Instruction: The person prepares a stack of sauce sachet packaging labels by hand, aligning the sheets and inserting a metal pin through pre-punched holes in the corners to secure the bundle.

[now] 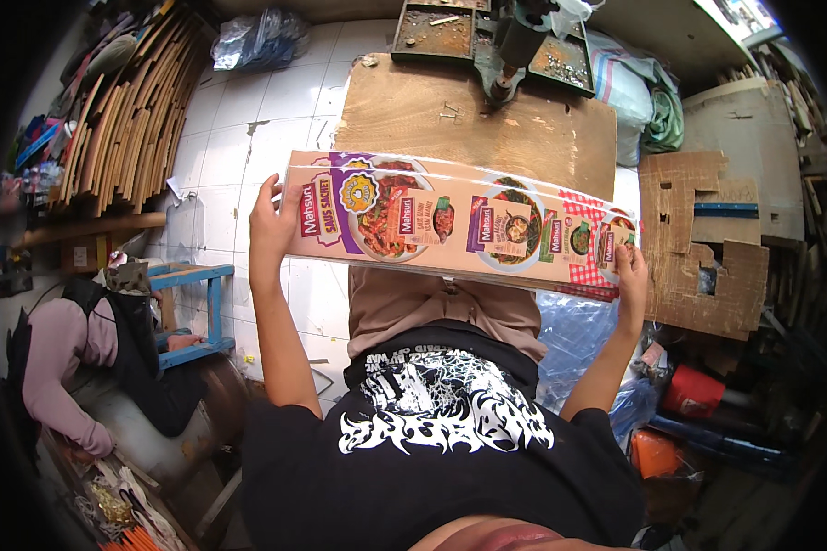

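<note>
A stack of long printed panels (450, 230) lies level in front of my waist, over the near edge of a wooden worktop (413, 110). Food pictures, a purple block and a red checked pattern cover its top face. My left hand (274, 216) grips the left end, fingers at the edge. At the other end, my right hand (630, 271) is closed on the right edge, thumb on top. Shiny bands run along the far side of the stack. How many panels it holds cannot be counted.
A dark press-like machine (521, 41) with parts trays (438, 32) stands at the worktop's far edge. Small metal pieces (448, 112) lie on the wood. Left are stacked boards (129, 119), a blue stool (193, 275) and another person's sleeve (64, 376). Cut-out board (698, 248) leans right.
</note>
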`<state>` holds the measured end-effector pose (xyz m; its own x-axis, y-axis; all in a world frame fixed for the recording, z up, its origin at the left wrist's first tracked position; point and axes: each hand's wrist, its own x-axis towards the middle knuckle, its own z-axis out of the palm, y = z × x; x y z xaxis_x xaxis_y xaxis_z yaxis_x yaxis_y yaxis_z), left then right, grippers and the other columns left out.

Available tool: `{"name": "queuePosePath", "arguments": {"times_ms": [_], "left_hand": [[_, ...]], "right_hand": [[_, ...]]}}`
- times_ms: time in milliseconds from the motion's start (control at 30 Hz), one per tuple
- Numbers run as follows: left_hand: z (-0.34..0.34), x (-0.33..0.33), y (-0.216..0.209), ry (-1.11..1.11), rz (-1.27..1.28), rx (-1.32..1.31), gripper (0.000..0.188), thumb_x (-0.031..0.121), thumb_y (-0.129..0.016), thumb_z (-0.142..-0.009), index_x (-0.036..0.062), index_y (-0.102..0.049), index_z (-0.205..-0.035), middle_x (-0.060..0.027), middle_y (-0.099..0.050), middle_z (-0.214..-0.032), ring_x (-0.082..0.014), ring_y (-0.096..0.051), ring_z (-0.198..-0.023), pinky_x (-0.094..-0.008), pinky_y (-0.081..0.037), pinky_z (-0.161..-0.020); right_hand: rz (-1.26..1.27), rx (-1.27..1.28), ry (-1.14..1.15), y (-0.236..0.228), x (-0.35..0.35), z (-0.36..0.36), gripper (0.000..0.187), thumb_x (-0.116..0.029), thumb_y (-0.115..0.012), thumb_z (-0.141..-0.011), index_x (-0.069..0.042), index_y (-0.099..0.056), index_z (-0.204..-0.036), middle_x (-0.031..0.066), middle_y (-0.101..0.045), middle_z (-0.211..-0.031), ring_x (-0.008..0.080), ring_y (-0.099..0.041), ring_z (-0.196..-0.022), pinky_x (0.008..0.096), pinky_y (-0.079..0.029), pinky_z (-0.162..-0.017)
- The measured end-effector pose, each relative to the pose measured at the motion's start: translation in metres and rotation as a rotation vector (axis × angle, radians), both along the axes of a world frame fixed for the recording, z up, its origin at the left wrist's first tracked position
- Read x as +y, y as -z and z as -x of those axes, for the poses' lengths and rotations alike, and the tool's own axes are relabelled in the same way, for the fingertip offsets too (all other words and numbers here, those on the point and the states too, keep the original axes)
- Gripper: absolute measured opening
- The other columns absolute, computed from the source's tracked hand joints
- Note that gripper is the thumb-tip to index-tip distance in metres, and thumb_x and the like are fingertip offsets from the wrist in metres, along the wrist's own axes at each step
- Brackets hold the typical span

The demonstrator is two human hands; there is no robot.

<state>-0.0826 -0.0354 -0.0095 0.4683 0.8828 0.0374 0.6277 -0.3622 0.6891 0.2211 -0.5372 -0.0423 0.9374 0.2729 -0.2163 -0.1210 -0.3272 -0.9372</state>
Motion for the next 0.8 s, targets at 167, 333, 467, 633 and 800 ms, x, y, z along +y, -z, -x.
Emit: {"name": "queuePosePath", "arguments": {"times_ms": [167, 333, 467, 633, 800], "left_hand": [[-0.006, 0.018, 0.004, 0.168, 0.428, -0.113, 0.067, 0.052, -0.059, -0.095, -0.0048, -0.054, -0.130, -0.0199, -0.069, -0.108, -0.0226, -0.066, -0.098, -0.0326, -0.052, -0.087], [0.003, 0.012, -0.019, 0.246, 0.759, -0.322, 0.062, 0.025, -0.062, -0.092, -0.0107, -0.039, -0.139, -0.0199, -0.061, -0.121, -0.0201, -0.063, -0.104, -0.0302, -0.051, -0.091], [0.009, 0.018, -0.039, 0.346, 0.772, -0.485, 0.061, 0.019, -0.062, -0.091, -0.0086, -0.038, -0.140, -0.0190, -0.058, -0.126, -0.0207, -0.058, -0.115, -0.0324, -0.045, -0.100], [0.005, 0.029, -0.065, 0.572, 0.504, -0.660, 0.055, -0.002, -0.060, -0.091, 0.0044, -0.038, -0.141, -0.0113, -0.057, -0.123, -0.0195, -0.056, -0.115, -0.0356, -0.046, -0.099], [-0.015, 0.042, -0.037, 0.669, 0.464, -0.773, 0.057, -0.007, -0.060, -0.092, 0.0090, -0.036, -0.142, -0.0068, -0.055, -0.125, -0.0146, -0.054, -0.113, -0.0298, -0.048, -0.095]], "right_hand": [[0.020, 0.119, -0.082, 0.007, -0.019, -0.012, 0.029, -0.029, -0.060, -0.100, -0.001, -0.062, -0.105, 0.0002, -0.064, -0.090, 0.0057, -0.054, -0.076, 0.0227, -0.045, -0.070], [-0.085, 0.188, -0.040, -0.026, -0.002, -0.009, 0.030, -0.015, -0.058, -0.095, 0.002, -0.061, -0.119, 0.0051, -0.067, -0.102, 0.0112, -0.061, -0.089, 0.0267, -0.048, -0.082], [-0.226, 0.100, -0.054, -0.042, -0.013, -0.011, 0.033, -0.012, -0.058, -0.094, 0.001, -0.056, -0.124, 0.0067, -0.065, -0.110, 0.0132, -0.061, -0.098, 0.0286, -0.047, -0.088], [-0.499, -0.047, -0.026, -0.063, -0.013, -0.026, 0.038, -0.004, -0.059, -0.094, -0.001, -0.049, -0.131, 0.0100, -0.059, -0.123, 0.0189, -0.057, -0.114, 0.0340, -0.044, -0.101], [-0.779, -0.234, -0.063, -0.017, -0.016, -0.059, 0.044, 0.003, -0.059, -0.090, 0.000, -0.049, -0.133, 0.0121, -0.059, -0.127, 0.0244, -0.053, -0.124, 0.0389, -0.038, -0.113]]}}
